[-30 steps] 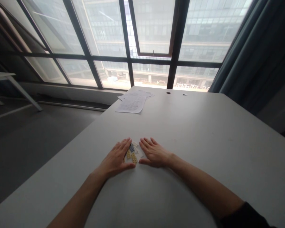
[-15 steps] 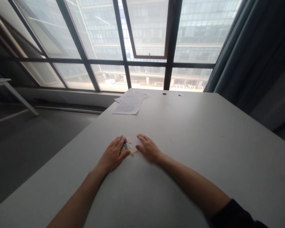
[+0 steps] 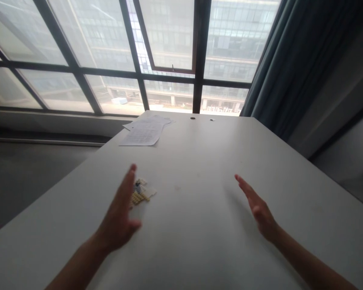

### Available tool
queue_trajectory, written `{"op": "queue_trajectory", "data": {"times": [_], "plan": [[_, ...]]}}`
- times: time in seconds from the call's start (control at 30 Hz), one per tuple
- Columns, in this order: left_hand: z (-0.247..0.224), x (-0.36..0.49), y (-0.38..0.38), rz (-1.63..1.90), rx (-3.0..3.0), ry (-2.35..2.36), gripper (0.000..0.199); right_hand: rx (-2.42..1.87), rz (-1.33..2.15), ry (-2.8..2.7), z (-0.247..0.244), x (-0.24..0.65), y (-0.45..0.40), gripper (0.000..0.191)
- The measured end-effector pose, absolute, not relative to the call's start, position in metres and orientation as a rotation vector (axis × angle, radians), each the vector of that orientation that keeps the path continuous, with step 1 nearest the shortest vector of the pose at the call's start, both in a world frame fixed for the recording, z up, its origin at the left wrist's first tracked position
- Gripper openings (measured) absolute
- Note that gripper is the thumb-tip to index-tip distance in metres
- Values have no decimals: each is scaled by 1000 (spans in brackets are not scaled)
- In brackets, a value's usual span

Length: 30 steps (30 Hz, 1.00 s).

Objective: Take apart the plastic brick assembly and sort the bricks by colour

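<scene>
A small pile of building bricks [image 3: 140, 196], tan, white and grey, lies on the white table [image 3: 193, 233] left of the middle. My left hand [image 3: 121, 213] is raised on edge in front of the pile, partly covering its left side. Its fingers are stretched out, the thumb stands apart, and nothing is held. Well to the right, my right hand [image 3: 258, 209] hovers over the table with straight fingers, palm turned inward, also holding nothing. The exact shapes of the single bricks are too small to make out.
Several printed paper sheets [image 3: 143, 133] lie at the far left of the table. Two small round spots, one a dark hole [image 3: 192, 118], sit near the far edge. Beyond are large windows [image 3: 169, 92], with a dark curtain [image 3: 278, 60] at right.
My hands have lifted and spread apart, the right one moving far to the right. The brick pile, earlier mostly under my left hand, is now more exposed. The view has turned rightward.
</scene>
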<state>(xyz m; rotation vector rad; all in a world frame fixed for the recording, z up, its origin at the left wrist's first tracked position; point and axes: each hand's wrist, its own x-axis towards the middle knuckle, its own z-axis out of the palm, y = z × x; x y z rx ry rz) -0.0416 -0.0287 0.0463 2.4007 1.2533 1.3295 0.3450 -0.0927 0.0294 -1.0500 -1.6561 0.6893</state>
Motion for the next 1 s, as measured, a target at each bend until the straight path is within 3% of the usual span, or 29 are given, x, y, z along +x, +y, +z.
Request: {"op": "queue_trajectory", "data": {"times": [0.07,0.13,0.27,0.6,0.87,0.93,1.0], "plan": [[41,-18,-48,787,2813,907,106,-1075,559,-2205,32,343,-110,87],[31,0,-59,333,2869,717,105,-1045,538,-2586,30,334,-119,93],[19,14,-58,14,2741,679,99,-1053,643,-2810,25,320,-118,94],[20,13,-59,83,2717,688,94,-1070,476,-2789,25,317,-120,85],[4,-45,-19,829,2728,1200,39,-1062,230,-2574,7,308,-126,43],[1,-77,2,947,2631,1534,54,-1051,214,-2570,7,306,-126,41],[-3,-101,19,842,2533,1786,74,-1064,211,-2575,8,302,-124,40]]}}
